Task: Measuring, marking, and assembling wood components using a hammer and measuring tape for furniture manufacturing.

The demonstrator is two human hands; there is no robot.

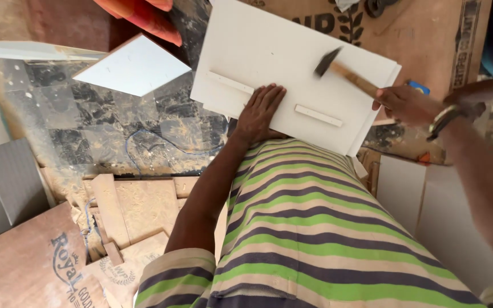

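Gripping-wise it's one flat hand and one fist. Going left to right: far left there's a grey board (12, 179) leaning at the edge, and below it brown plywood sheets (27, 262) with printed logos, plus offcuts (135, 211) and sawdust on the floor. A smaller white panel (135, 64) sits tilted above the patterned, dusty floor (104, 125), with something orange-red (144, 17) just past its top corner.

Then the left hand (261, 111), fingers spread and open, pressed flat on the big white board (292, 63), holding nothing, just pinning it down. That board lies right in front of the striped shirt (309, 234), and its near edge tucks under the person's belly. Two narrow white strips are on its face: one (230, 82) just left of the left hand's fingertips, the other (318, 115) to its right, near the board's front edge.

Right hand (409, 104) is closed tight round the wooden handle of a hammer (343, 69), whose dark head is up off the board, above the second strip, a bit blurred. There's a metal bracelet (443, 118) on that wrist. Further right, white cabinet panels (429, 205) stand beside the person.
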